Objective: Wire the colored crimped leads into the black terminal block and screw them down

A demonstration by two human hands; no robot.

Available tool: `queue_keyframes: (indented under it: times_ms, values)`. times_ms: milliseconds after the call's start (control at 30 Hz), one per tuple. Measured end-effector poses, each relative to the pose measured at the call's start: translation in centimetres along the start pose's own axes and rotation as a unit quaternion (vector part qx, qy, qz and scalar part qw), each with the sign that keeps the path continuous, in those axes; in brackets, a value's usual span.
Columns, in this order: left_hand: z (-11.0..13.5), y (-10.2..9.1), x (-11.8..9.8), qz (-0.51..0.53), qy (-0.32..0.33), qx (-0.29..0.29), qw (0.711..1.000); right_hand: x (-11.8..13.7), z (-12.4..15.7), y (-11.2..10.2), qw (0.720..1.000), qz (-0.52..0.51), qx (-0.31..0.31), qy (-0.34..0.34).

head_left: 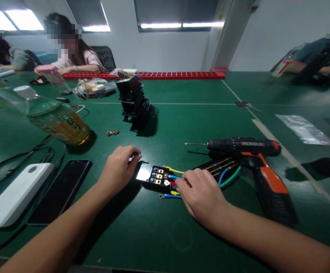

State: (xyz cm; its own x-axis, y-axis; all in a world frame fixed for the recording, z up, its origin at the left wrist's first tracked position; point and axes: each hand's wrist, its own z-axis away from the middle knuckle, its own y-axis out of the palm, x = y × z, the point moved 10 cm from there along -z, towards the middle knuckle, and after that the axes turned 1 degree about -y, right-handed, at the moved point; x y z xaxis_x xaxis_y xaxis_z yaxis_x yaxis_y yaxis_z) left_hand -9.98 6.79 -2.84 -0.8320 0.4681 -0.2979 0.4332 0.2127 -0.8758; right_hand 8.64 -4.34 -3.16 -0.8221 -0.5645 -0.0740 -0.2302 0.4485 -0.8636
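A black terminal block (155,177) with a clear cover at its left end and rows of screw terminals lies in front of me. My right hand (203,193) is closed on a wire with a red-sleeved ring terminal (172,183), whose ring rests at the block's right edge. Yellow- and blue-sleeved wires run beneath that hand, and a loose blue ring terminal (165,196) lies below the block. My left hand (121,168) hovers by the block's upper left corner, thumb and fingertips pinched together; anything between them is too small to make out.
An orange-black power drill (247,148) lies right, over a wired black part. A white power bank (17,193), phone (61,189) and tea bottle (58,119) stand left. Small brass screws (113,133) and stacked black blocks (132,100) lie beyond. People sit across the table.
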Motion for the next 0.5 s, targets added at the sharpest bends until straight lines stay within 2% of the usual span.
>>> queue_keyframes:
  times_ms: [133, 300, 500]
  values:
    - [0.3, -0.9, -1.0, 0.055, 0.017, -0.020, 0.998, 0.0, 0.0, 0.1, 1.000, 0.001, 0.003, 0.000]
    - [0.8, -1.8, -3.3, 0.099, 0.081, -0.034, 0.991, 0.0, 0.0, 0.1, 1.000, 0.007, 0.001, -0.004]
    - [1.4, -2.8, -4.7, 0.117, 0.159, -0.075, 0.977, 0.0, -0.2, 0.0, 1.000, 0.005, -0.008, -0.003]
